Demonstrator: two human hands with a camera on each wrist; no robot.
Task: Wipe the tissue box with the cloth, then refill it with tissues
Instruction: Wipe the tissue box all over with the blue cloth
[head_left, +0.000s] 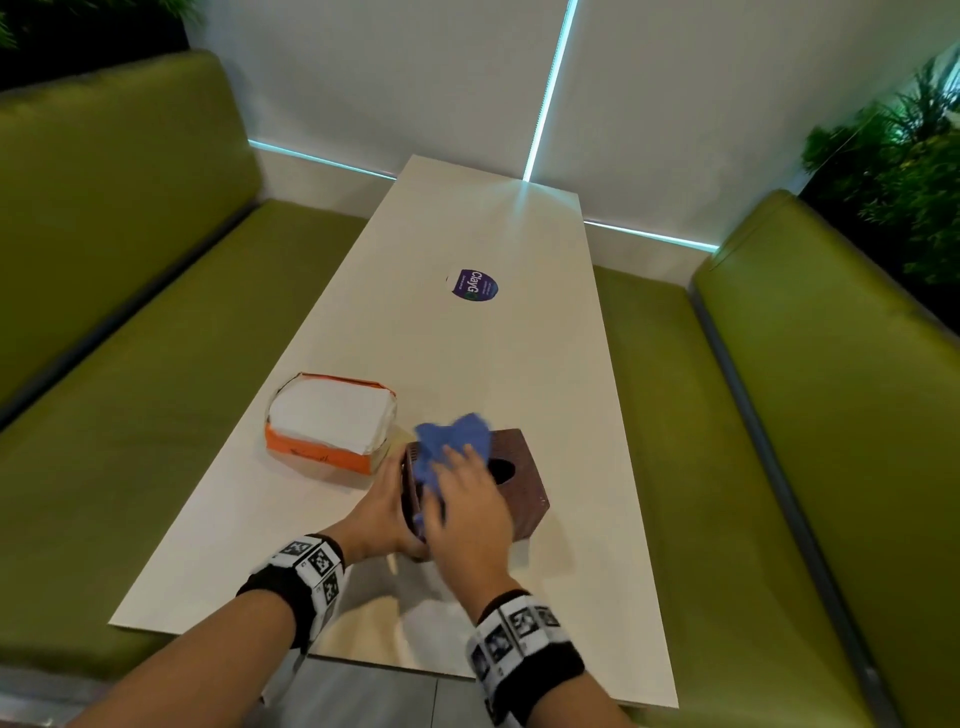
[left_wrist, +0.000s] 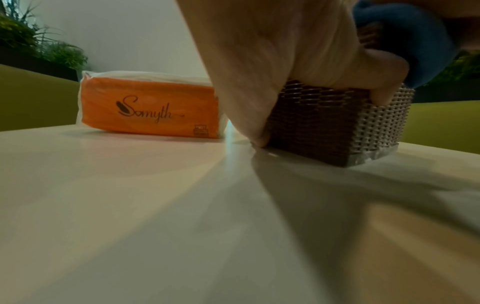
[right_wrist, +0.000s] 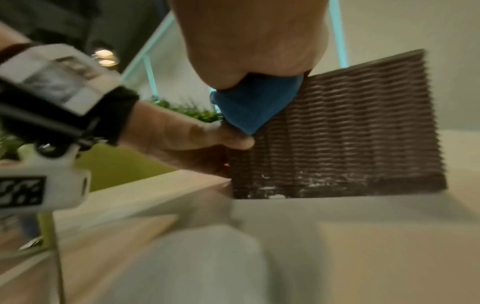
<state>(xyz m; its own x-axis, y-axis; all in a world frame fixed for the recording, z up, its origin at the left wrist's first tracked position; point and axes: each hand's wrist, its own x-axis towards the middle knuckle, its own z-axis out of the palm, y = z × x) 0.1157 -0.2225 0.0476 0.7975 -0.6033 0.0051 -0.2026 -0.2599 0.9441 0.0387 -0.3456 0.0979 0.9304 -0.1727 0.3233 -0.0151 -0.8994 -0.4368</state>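
A brown woven tissue box (head_left: 519, 493) stands on the white table (head_left: 467, 353), with a dark oval opening on top. My left hand (head_left: 397, 501) grips its left near corner; the thumb lies across the near face and the fingers run down the side (left_wrist: 322, 115). My right hand (head_left: 465, 480) lies on top of the box and presses a blue cloth (head_left: 457, 439) against it with fairly straight fingers. The cloth bunches up past the fingertips and hangs over the box's near corner (right_wrist: 254, 102). An orange tissue pack (head_left: 330, 423), open at the top, lies left of the box.
A round purple sticker (head_left: 472, 285) sits mid-table. Green padded benches (head_left: 130, 364) run along both long sides of the table. Plants (head_left: 904, 171) stand behind the right bench. The table's near edge (head_left: 363, 654) is just below my wrists.
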